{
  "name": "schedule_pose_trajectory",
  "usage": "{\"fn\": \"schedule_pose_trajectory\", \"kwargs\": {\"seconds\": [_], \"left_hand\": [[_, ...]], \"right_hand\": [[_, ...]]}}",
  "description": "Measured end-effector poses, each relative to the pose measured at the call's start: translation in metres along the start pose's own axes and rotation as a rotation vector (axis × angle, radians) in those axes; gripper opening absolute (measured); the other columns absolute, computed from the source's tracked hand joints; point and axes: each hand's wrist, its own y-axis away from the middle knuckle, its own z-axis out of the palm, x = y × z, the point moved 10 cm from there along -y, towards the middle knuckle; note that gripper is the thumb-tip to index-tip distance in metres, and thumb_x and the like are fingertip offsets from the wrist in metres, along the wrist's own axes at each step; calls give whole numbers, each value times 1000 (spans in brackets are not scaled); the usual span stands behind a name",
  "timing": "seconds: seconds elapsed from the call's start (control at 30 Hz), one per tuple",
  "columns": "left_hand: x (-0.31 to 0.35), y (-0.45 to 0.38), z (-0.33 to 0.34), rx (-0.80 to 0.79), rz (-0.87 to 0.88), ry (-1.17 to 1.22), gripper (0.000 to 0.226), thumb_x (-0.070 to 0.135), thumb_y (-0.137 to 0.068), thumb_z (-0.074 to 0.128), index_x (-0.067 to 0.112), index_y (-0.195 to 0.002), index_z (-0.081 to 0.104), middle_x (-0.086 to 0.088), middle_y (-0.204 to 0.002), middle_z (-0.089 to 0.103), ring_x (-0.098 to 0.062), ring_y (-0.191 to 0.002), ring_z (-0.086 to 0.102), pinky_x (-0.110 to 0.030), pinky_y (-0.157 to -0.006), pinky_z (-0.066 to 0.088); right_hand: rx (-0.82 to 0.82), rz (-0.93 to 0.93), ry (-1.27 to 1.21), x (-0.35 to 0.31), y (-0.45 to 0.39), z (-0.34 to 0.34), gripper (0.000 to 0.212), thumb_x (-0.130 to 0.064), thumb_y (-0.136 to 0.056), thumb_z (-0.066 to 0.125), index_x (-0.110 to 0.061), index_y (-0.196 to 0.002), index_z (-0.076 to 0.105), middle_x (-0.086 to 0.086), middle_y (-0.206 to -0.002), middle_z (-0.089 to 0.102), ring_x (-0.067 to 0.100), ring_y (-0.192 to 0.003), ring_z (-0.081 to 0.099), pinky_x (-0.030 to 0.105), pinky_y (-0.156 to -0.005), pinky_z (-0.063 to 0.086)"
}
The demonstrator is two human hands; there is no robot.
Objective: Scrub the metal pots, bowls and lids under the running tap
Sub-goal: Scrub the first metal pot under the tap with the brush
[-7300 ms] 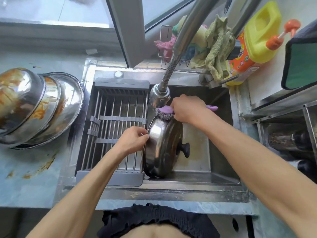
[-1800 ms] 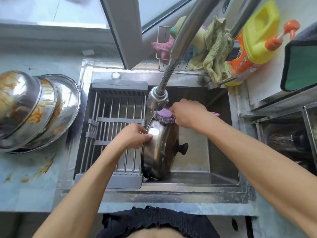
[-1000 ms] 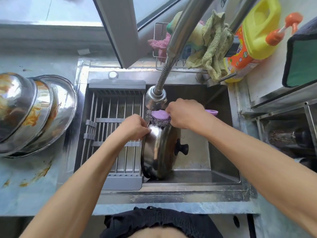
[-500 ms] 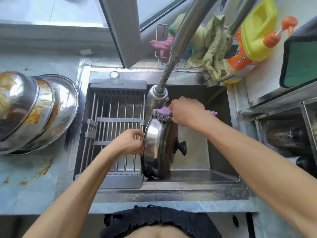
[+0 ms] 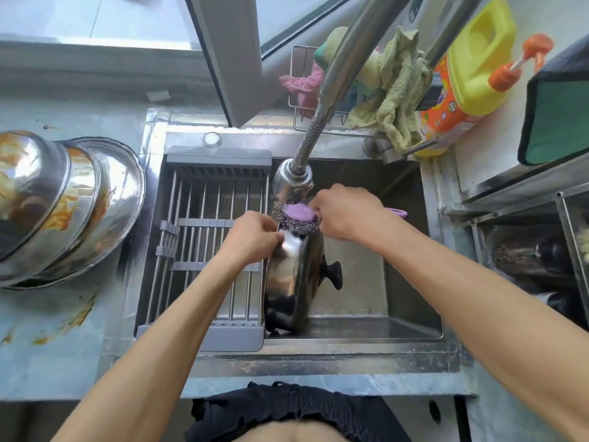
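Lid point(image 5: 294, 275) stands on edge at frame centre in the sink point(image 5: 411, 330), under the tap head point(image 5: 292, 184). Left hand point(image 5: 250, 239) grips its upper rim; right hand point(image 5: 345, 212) grips the purple-handled steel scrubber point(image 5: 298, 218) on the top edge. Step: rim scrubbing; next probably rotate the lid. Count: one lid, three stained bowls point(image 5: 63, 205) stacked on desk point(image 5: 47, 346), left of frame.

Both forearms reach forward, left hand point(image 5: 251, 239) and right hand point(image 5: 345, 210) curled (fingers gripping).
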Motion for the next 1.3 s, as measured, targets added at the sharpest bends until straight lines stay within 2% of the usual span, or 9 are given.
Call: {"fn": "schedule_pose_trajectory", "kwargs": {"seconds": [0.17, 0.3, 0.43, 0.6, 0.77, 0.83, 1.0, 1.13, 1.3], "left_hand": [[-24, 13, 9, -152, -80, -312, 9, 11, -82, 68, 8, -76, 75, -8, -73, 74, -23, -75, 72, -40, -73, 62], [-38, 6, 7, -127, -153, -20, 20, 17, -92, 70, -2, -86, 68, -14, -85, 76, -29, -81, 75, -45, -80, 63], [-45, 23, 29, -292, -166, 13, 15, 11, -95, 70, -3, -99, 69, -11, -90, 74, -18, -79, 71, -39, -81, 64], [-20, 2, 0, 18, -74, 148, 11, 24, -95, 68, 13, -97, 72, -1, -83, 71, -23, -76, 72, -41, -79, 63], [-13, 13, 9, -123, -64, -294, 21, 14, -88, 66, 15, -67, 69, -6, -73, 72, -23, -77, 70, -29, -64, 54], [-22, 16, 14, -200, -107, -338, 15, 14, -86, 67, 9, -73, 73, -8, -77, 73, -24, -80, 71, -34, -68, 56], [-30, 18, 13, -85, -122, -54, 20, 20, -96, 65, 4, -86, 69, -10, -84, 71, -24, -80, 68, -37, -73, 55], [-43, 34, 30, -288, -144, -9, 7, 15, -98, 65, 13, -96, 71, -9, -96, 74, -21, -85, 70, -39, -81, 61], [-26, 5, 13, -28, -105, 234, 29, 20, -103, 56, 9, -76, 60, -6, -76, 60, -22, -72, 57, -28, -59, 43]], "right_hand": [[30, -4, 10, -12, -10, -6, 13, -16, -89, 53, -16, -101, 57, 2, -83, 47, 28, -75, 51, 34, -65, 40], [57, -65, 23, -31, -10, -5, 7, -15, -88, 52, -15, -94, 50, 0, -77, 45, 26, -72, 51, 33, -63, 40], [8, 14, 26, 0, -22, -7, 10, -19, -91, 51, -17, -101, 53, 2, -87, 48, 28, -78, 51, 35, -68, 41], [-7, -55, 33, -4, -12, -1, 9, -15, -85, 52, -20, -89, 59, 5, -88, 55, 31, -72, 55, 32, -65, 44], [-34, 15, 11, 10, -25, -2, 18, -18, -89, 50, -17, -103, 60, 2, -85, 51, 28, -75, 54, 35, -67, 43], [-18, -34, 9, -2, -23, -2, 17, -20, -88, 51, -18, -103, 59, 2, -89, 55, 28, -75, 54, 35, -67, 43], [12, -119, 33, -24, -19, -3, 18, -21, -90, 50, -19, -107, 55, 3, -88, 56, 27, -73, 57, 35, -66, 47], [-24, -25, 52, 1, -31, -5, 17, -23, -91, 50, -14, -104, 57, 6, -96, 57, 29, -78, 55, 36, -70, 47], [-22, -124, 81, -15, -19, -1, 9, -17, -88, 48, -17, -88, 57, 3, -82, 54, 29, -73, 56, 32, -63, 43]]}}
